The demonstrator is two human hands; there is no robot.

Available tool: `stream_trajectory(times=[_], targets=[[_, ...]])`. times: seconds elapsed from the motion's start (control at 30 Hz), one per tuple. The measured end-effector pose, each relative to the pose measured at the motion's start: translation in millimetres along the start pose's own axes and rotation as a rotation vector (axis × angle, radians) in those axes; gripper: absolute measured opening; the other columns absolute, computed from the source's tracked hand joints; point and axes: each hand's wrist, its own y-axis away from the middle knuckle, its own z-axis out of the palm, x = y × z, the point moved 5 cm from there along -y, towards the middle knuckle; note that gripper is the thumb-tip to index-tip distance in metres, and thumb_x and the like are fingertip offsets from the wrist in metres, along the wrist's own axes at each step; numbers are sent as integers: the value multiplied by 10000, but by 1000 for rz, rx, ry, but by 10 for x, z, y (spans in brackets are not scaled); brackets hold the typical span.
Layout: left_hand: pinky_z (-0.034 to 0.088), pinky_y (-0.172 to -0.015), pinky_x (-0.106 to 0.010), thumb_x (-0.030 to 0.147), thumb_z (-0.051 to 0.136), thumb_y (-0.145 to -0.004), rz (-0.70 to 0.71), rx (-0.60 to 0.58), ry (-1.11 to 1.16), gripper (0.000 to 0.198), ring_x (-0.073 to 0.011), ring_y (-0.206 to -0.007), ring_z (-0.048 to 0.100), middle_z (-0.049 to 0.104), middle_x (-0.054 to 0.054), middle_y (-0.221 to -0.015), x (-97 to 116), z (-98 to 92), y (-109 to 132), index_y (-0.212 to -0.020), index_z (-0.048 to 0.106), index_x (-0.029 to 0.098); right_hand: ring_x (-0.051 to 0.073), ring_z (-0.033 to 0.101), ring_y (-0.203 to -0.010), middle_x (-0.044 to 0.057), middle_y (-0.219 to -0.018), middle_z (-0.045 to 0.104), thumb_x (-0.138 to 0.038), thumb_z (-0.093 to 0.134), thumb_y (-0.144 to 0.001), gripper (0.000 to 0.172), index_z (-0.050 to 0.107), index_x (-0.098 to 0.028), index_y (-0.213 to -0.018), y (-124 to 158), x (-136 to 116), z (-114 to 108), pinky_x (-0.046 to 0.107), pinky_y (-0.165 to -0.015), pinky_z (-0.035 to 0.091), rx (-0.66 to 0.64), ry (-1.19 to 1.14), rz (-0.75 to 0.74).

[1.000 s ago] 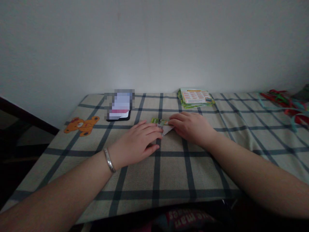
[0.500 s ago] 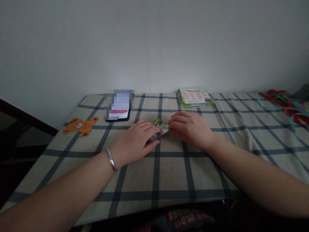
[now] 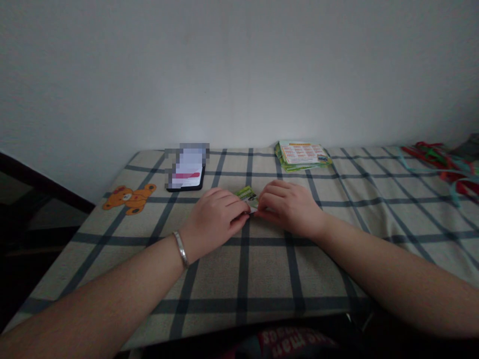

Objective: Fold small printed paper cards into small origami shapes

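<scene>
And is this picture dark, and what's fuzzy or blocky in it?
In the head view, light is dim, nearly black left of the table; in the head view, blocky squares hide much of the phone, though its lower screen glows; in the head view, print on the paper between the left hand and right hand is too fuzzy to read.

The garment's (image 3: pixel 295 343) lettering seems to include "man"; the stacked cards' (image 3: pixel 303 153) print is too small.
</scene>
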Motion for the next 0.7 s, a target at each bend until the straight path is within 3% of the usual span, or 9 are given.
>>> stream_trajectory(times=[0.3, 0.53, 0.7], targets=[[479, -777, -343, 220, 541, -887, -78, 119, 118, 105, -178, -819, 623, 691, -16, -861, -88, -29, 14, -886, 643, 193, 194, 581, -953, 64, -960, 673, -248, 590, -865, 111, 657, -179, -922, 7, 161, 104, 309, -811, 436, -41, -170, 135], [501, -705, -300, 198, 549, -861, -167, 147, 182, 78, -158, -761, 634, 672, -7, -832, -127, -39, 43, -916, 603, 190, 194, 582, -1000, 64, -1025, 683, -256, 586, -889, 94, 639, -183, -916, 9, 214, 78, 339, -870, 452, 54, -245, 124], [535, -713, -254, 161, 558, -840, -172, 185, 317, 358, -134, -796, 669, 688, -5, -940, -123, -33, 66, -1190, 509, 218, 211, 565, -1092, 65, -1006, 694, -287, 574, -906, 99, 602, -193, -920, 2, 177, -12, 375, -929, 453, 166, -305, 58]])
